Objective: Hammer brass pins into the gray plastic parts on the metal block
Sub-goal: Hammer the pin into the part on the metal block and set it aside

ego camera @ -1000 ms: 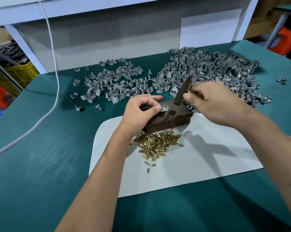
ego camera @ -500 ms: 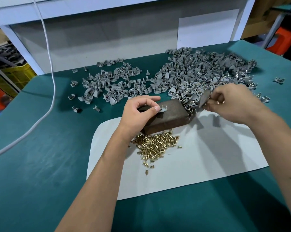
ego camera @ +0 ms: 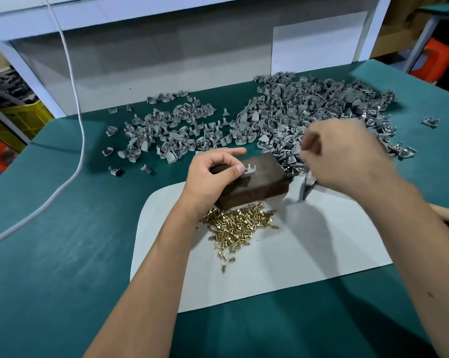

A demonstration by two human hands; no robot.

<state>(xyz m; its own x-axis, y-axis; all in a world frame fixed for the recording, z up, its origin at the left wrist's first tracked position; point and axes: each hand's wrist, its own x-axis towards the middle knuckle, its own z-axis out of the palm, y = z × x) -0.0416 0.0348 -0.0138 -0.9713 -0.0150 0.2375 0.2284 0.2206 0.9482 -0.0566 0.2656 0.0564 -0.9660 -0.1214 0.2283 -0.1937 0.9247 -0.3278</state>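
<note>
At frame centre, my metal block runs lengthwise toward upper right. My right hand, blurred and curled around the hammer, has swung down beside the block since a second ago, the blow apparently finished. My left hand pinches the gray part, whose brass pin points up.

Your dark brown metal block, shiny gold brass pins in front of it, a plain white paper sheet under them, a dark teal green table cover, dull gray plastic parts in heaps, a white cable, a yellow crate
</note>
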